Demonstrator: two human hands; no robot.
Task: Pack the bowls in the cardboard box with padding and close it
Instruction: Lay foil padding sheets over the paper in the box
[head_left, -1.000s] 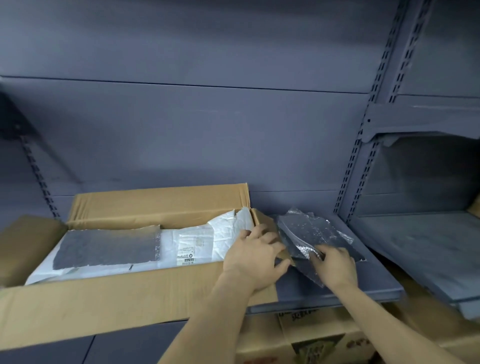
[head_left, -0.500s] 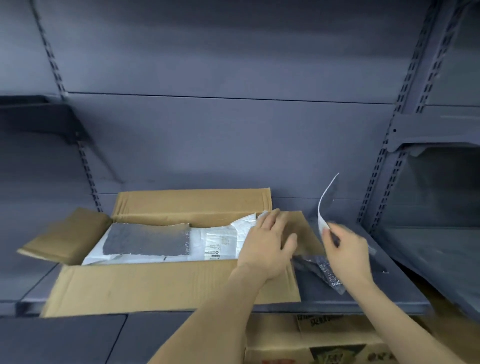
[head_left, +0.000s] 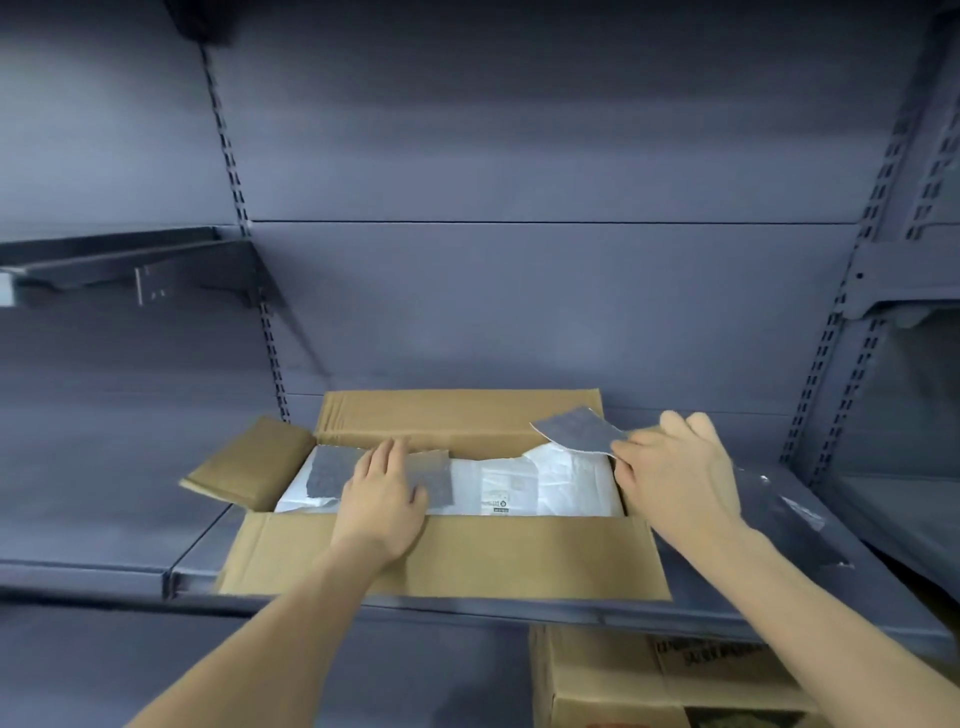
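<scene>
An open cardboard box (head_left: 447, 561) sits on a grey shelf (head_left: 769, 603) with its flaps spread outward. White padding (head_left: 550, 483) fills the inside, and no bowls show. A grey padding sheet (head_left: 327, 470) lies on the white padding at the left, and my left hand (head_left: 382, 491) rests flat on it with straight fingers. My right hand (head_left: 675, 478) pinches a second grey sheet (head_left: 576, 431) by its edge and holds it over the right end of the box.
Another cardboard box (head_left: 649, 680) stands below the shelf at the lower right. Bits of clear plastic film (head_left: 802, 512) lie on the shelf to the right of the open box. Grey shelf uprights and a back panel rise behind.
My right hand has lifted a grey sheet from the shelf and carried it over the right end of the box. My left hand has moved from the right flap onto the grey sheet at the left.
</scene>
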